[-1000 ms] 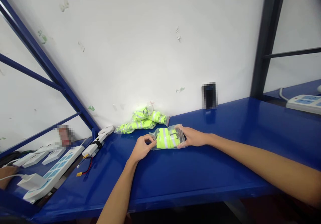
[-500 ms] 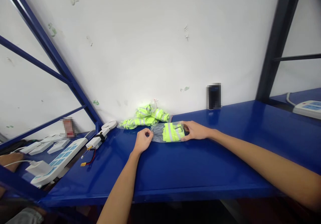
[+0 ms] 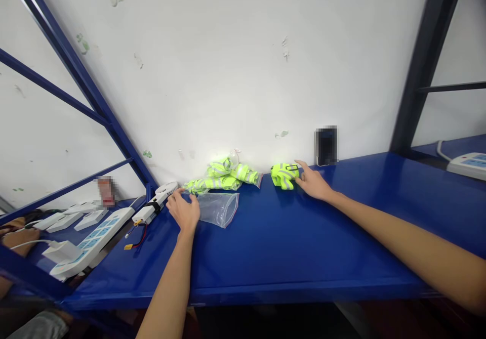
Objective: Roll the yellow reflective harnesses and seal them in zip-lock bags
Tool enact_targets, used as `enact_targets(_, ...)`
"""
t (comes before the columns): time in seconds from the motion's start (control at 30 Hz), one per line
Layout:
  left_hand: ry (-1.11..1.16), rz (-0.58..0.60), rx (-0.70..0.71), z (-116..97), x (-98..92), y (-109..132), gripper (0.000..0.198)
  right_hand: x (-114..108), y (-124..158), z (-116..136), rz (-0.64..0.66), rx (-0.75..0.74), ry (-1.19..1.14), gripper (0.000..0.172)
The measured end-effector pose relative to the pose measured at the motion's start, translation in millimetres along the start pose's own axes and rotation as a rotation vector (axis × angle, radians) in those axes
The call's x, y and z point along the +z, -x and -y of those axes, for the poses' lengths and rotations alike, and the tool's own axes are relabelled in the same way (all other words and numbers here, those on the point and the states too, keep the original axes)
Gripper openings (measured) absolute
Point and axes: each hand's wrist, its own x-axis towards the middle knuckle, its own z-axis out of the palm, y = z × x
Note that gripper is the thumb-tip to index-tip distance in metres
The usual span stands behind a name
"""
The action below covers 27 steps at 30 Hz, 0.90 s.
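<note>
A folded neon-yellow reflective vest (image 3: 284, 176) with silver stripes lies unwrapped at the back of the blue table (image 3: 304, 238). My right hand (image 3: 313, 181) is just right of it, fingers apart, the fingertips close to its edge; whether they touch it I cannot tell. A clear zip bag (image 3: 218, 208) lies flat on the table, its mouth facing right and nothing inside. At the bag's left end is my left hand (image 3: 184, 210), fingers spread; contact with the bag is hard to make out. Between the hands, by the wall, sits a pile of bagged yellow vests (image 3: 224, 174).
A white handheld fan (image 3: 167, 189) and a white battery pack with wires (image 3: 146, 213) lie on the left. Beyond are power strips (image 3: 94, 243) and another person's hand (image 3: 21, 240). A dark blurred device (image 3: 325, 146) leans on the wall at right.
The vest has come out of the clear bag and now lies farther back and right. My left hand has moved left with the emptied bag; my right hand has moved right and away from me.
</note>
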Motion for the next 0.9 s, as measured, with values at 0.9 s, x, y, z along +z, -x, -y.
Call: enact_targets(0.9,0.139,0.28,0.499,-24.7,-0.8,21.0,0.02,84.0,-45.4,95.2,0.271,-0.154,0.298,0.031)
